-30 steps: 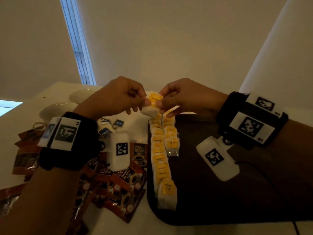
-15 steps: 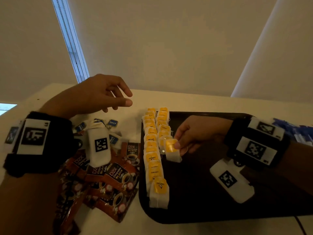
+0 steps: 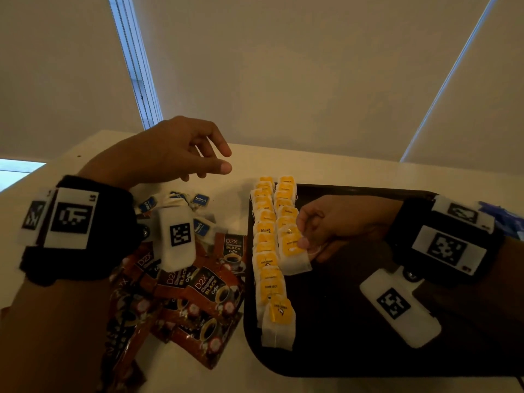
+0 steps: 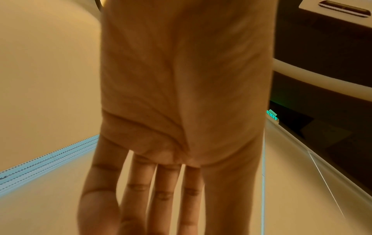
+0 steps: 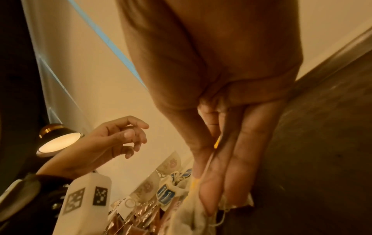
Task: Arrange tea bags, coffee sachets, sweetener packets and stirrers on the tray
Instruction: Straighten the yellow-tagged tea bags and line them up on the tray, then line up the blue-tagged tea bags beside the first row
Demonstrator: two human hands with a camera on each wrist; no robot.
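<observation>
In the head view a dark tray (image 3: 368, 350) carries two rows of yellow-tagged tea bags (image 3: 265, 262) along its left side. My right hand (image 3: 306, 248) pinches one yellow-tagged tea bag (image 3: 293, 252) at the near end of the shorter right row, low over the tray. The right wrist view shows that tea bag (image 5: 189, 213) between the thumb and straight fingers (image 5: 209, 190). My left hand (image 3: 224, 160) hovers empty over the table left of the tray, fingers relaxed and straight (image 4: 161, 190). Red-brown coffee sachets (image 3: 204, 287) and blue-tagged tea bags (image 3: 201, 200) lie beneath it.
Blue packets (image 3: 507, 219) show past my right wrist at the frame's edge. Most of the tray right of the rows is bare. The pale table (image 3: 326, 168) ends at a blind-covered wall. A lit lamp (image 5: 58, 139) hangs to the left.
A second ago both hands held the tea bag up above the rows. The left hand has let go and drawn back left; the right has brought the bag down to the right row.
</observation>
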